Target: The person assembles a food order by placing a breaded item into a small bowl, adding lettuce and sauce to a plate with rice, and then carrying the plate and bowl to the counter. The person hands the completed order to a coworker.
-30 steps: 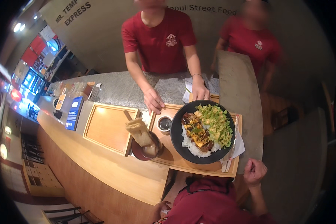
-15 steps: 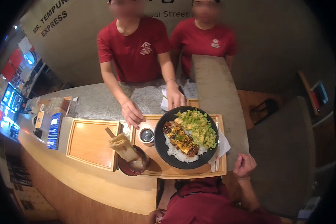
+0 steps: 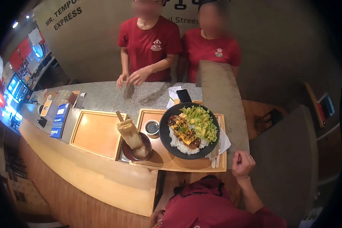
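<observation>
My right hand (image 3: 243,164) is closed in a loose fist beside the tray's right end, at the counter edge, with nothing showing in it. Of my left side only a bit of skin (image 3: 155,218) appears at the lower edge; the fingers are hidden. Nearest my right hand is a wooden tray (image 3: 167,165). On it stands a large black bowl (image 3: 162,139) of rice, glazed topping and shredded greens. A small cup of dark sauce (image 3: 152,127) sits left of the bowl. Farther left, a dark red bowl (image 3: 149,151) has a pale rolled wrap (image 3: 130,133) standing in it.
Across the counter are two people in red shirts (image 3: 150,41) (image 3: 212,49). A second wooden tray (image 3: 95,131) lies at left, by a blue booklet (image 3: 59,121). Napkin and cutlery (image 3: 218,152) lie right of the bowl. A phone (image 3: 184,95) lies behind it; a raised slab (image 3: 222,91) stands right.
The person across on the left has drawn both hands back from the sauce cup and black bowl. The view has shifted a little. My right hand stays closed by the tray.
</observation>
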`<state>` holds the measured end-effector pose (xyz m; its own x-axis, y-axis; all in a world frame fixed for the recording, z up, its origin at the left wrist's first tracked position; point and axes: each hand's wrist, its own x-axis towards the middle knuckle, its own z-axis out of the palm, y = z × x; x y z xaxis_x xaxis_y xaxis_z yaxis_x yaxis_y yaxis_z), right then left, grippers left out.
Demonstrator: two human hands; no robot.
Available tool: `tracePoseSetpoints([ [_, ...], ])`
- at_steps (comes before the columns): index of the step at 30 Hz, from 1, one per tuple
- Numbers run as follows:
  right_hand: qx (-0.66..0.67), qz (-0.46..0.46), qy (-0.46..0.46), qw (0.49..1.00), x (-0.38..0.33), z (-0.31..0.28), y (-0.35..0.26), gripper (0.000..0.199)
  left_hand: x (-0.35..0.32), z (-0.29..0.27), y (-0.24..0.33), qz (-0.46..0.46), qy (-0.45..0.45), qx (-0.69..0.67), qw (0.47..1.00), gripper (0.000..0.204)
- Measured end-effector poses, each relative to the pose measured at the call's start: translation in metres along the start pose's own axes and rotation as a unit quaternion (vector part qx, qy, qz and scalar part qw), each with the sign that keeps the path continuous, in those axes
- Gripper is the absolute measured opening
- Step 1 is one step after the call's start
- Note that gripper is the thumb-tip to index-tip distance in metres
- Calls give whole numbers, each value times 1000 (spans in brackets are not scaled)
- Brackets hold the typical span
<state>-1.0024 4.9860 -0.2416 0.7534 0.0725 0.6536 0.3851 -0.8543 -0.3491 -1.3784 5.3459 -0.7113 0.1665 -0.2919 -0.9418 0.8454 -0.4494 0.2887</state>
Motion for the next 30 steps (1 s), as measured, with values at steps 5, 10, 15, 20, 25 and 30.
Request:
tracePoseSetpoints([
  [5, 8, 5, -7, 1000, 6, 0, -6, 3, -18, -4, 10, 13, 86, 17, 996, 86],
  [10, 74, -23, 13, 997, 4, -1, -1, 4, -29, -9, 39, 43, 220, 49, 973, 72],
  [15, 169, 11, -6, 986, -8, -13, 6, 8, -8, 10, 62, 20, 261, 63, 963, 68],
  [20, 480, 162, -186, 842, 11, -52, 46, 18, 61, 88, 61, 0, 239, 70, 968, 73],
  [25, 592, 151, -143, 779, 29, -92, 137, 19, 81, 210, 96, -7, 262, 75, 962, 75],
  [30, 669, 198, -167, 697, 28, -115, 198, 19, 58, 280, 142, -29, 248, 89, 964, 78],
])
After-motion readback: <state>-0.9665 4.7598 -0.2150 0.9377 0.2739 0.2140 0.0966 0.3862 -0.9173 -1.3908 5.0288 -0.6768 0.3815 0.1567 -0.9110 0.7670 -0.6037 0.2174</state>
